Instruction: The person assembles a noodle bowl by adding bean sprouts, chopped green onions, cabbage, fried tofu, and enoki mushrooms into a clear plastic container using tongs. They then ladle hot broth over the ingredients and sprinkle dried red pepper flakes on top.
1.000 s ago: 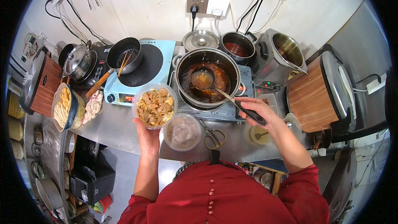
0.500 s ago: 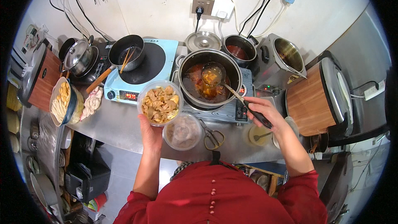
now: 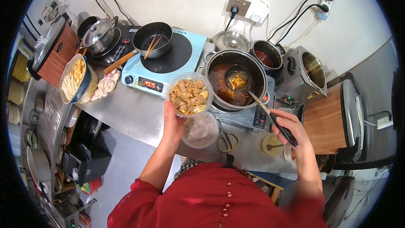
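My left hand [image 3: 174, 123] holds a clear round container of cooked food pieces [image 3: 188, 95] right beside the rim of a large steel pot [image 3: 236, 85] of reddish-brown broth. My right hand [image 3: 290, 127] grips the black handle of a ladle [image 3: 237, 80], whose bowl hangs over the pot with broth and a yellow piece in it. A round plastic lid [image 3: 201, 130] lies on the steel counter [image 3: 130, 114] just below the container.
A light-blue induction cooker [image 3: 162, 65] carries a black pan with chopsticks [image 3: 152, 39]. A lidded pot [image 3: 100, 35] stands at the back left, a tub of noodles [image 3: 75, 79] at left. Scissors [image 3: 227, 140], a small sauce cup [image 3: 272, 144], a red-sauce pot [image 3: 266, 55] and wooden-sided cookers [image 3: 333, 118] stand right.
My left hand has lifted the food container up against the pot's rim. My right hand has raised the ladle out of the broth and moved it rightwards inside the pot.
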Action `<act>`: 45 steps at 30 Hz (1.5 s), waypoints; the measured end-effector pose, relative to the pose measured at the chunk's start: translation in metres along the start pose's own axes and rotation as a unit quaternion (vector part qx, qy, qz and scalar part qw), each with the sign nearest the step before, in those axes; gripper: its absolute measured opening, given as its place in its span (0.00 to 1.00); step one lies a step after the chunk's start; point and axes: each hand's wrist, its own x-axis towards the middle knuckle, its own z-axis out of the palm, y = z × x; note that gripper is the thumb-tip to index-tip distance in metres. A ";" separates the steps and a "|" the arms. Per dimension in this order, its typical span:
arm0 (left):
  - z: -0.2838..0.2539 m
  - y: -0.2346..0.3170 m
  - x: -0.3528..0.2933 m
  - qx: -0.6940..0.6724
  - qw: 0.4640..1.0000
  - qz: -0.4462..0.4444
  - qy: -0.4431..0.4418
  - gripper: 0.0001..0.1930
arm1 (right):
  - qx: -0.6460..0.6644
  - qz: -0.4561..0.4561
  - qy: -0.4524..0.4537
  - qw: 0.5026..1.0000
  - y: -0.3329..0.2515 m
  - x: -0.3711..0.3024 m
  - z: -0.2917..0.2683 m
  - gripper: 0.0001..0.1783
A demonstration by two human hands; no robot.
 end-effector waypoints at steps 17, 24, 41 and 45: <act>0.008 0.013 -0.008 0.055 0.998 -0.005 0.021 0.52 | -0.455 -0.158 -0.069 0.873 0.018 -0.008 0.072 0.32; -0.001 0.010 -0.006 -0.001 1.000 0.016 -0.001 0.42 | -0.554 -0.331 -0.014 0.764 0.009 -0.015 0.086 0.32; -0.005 0.021 -0.013 0.009 0.999 0.047 -0.009 0.47 | -0.605 -0.261 0.137 0.740 -0.002 -0.005 0.061 0.29; 0.000 0.028 -0.020 0.038 0.999 0.032 -0.015 0.52 | -0.698 -0.233 0.161 0.657 0.009 0.029 0.038 0.29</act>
